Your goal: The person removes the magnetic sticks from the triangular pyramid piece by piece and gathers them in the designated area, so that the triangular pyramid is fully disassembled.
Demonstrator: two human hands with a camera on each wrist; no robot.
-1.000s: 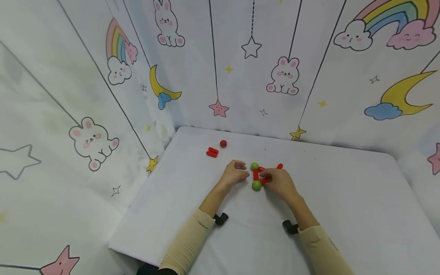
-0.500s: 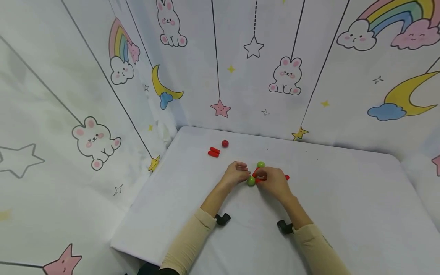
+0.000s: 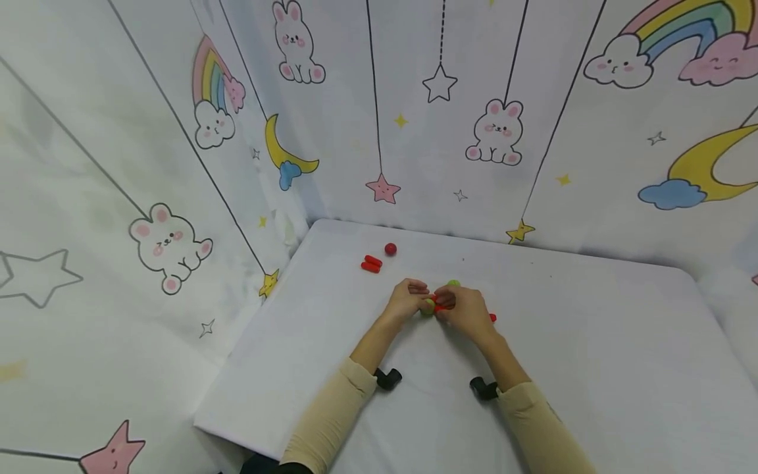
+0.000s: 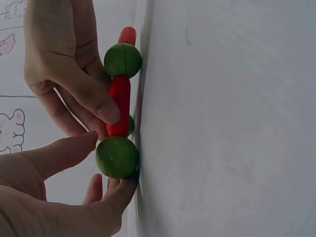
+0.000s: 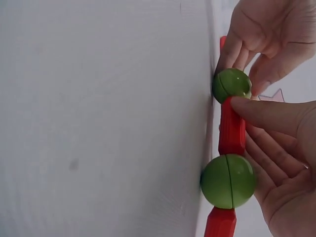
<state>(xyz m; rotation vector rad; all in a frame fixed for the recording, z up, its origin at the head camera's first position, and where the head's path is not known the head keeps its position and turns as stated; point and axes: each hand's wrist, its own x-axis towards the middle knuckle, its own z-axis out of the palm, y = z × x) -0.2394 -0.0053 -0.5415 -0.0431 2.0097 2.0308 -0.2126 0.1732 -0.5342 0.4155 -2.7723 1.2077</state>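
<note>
Several red rods and green balls are joined into a toy frame lying on the white table. My right hand (image 3: 468, 313) pinches a red rod (image 5: 232, 131), its thumb on the near side. At the rod's left end, a green ball (image 4: 117, 157) sits between the thumb and fingers of my left hand (image 3: 407, 299), fingertips against its surface. Another green ball (image 5: 228, 181) joins the rod's other end, with a further red rod (image 5: 220, 224) beyond it. Behind the hands a green ball (image 3: 453, 283) peeks out; much of the frame is hidden by my right hand in the head view.
Two loose red rods (image 3: 372, 264) lie side by side at the table's back left, with a red ball (image 3: 390, 249) close by. The white table (image 3: 592, 342) meets walls (image 3: 331, 131) printed with cartoon rabbits, stars and moons.
My right hand has shifted left with the frame, turning it and bringing its near green ball into my left hand's fingers. My left hand has hardly moved; the loose pieces lie as before.
</note>
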